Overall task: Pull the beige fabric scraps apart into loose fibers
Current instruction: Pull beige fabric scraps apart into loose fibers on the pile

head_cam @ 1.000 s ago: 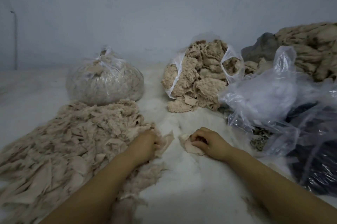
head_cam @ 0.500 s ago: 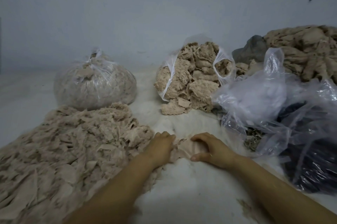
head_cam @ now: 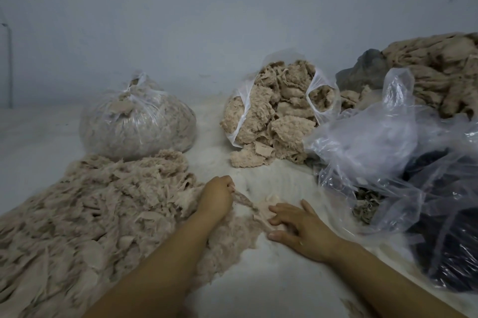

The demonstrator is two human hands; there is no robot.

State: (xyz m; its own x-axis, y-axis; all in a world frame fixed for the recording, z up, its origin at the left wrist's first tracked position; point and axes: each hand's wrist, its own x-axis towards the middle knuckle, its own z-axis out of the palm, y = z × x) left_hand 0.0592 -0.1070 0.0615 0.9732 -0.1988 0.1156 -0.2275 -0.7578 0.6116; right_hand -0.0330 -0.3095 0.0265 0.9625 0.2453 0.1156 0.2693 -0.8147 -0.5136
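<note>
A small beige fabric scrap (head_cam: 254, 207) lies stretched on the white floor between my hands. My left hand (head_cam: 218, 197) grips its left end with curled fingers, at the edge of the big heap of loose beige fibers (head_cam: 98, 214). My right hand (head_cam: 297, 227) lies on the scrap's right end, fingers spread and nearly straight, pressing it down. The scrap looks twisted and frayed where it runs to my left hand. An open plastic bag of beige scraps (head_cam: 274, 121) stands behind, with a few spilled at its mouth.
A tied clear bag of fibers (head_cam: 137, 123) sits at the back left. Crumpled clear plastic (head_cam: 388, 152) over dark bags (head_cam: 450, 253) fills the right side. A mound of beige material (head_cam: 439, 77) rises at the far right against the wall.
The scrap, bunched between my two hands before, is now stretched out. My left hand has pulled back toward the fiber heap, and my right hand has opened flat onto the scrap.
</note>
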